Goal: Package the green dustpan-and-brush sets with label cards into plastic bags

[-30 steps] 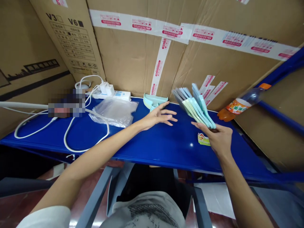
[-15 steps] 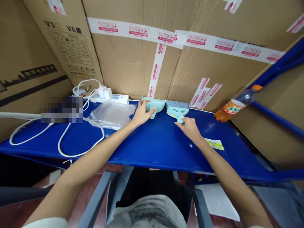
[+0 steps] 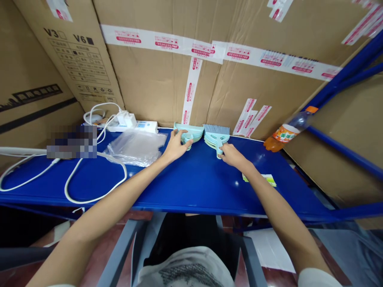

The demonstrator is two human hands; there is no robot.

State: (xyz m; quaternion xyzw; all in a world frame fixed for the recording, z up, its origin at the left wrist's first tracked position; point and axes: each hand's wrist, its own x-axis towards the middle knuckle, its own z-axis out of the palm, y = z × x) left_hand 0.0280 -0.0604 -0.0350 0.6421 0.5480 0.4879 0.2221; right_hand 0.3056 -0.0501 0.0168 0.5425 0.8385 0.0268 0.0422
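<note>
Near the back edge of the blue table (image 3: 185,187), my left hand (image 3: 176,146) rests on a stack of mint-green dustpans (image 3: 196,131), thumb and fingers apart around its handle area. Just to the right lies a stack of small brushes (image 3: 216,137) with grey-blue bristles pointing at the cardboard. The fingers of my right hand (image 3: 231,154) are closed on the end of the brush handles. The two stacks sit side by side, a narrow gap between them.
Clear plastic bags (image 3: 137,147) lie left of the dustpans, beside a white power strip (image 3: 146,126) and looping white cables (image 3: 68,187). An orange drink bottle (image 3: 289,129) leans at the right. Green-white labels (image 3: 269,179) lie under my right forearm. Cardboard (image 3: 155,83) stands behind.
The brush stack has turned so its handles point more nearly toward me, with my right hand on them. The whole view has shifted slightly. My left hand stays at the dustpans.
</note>
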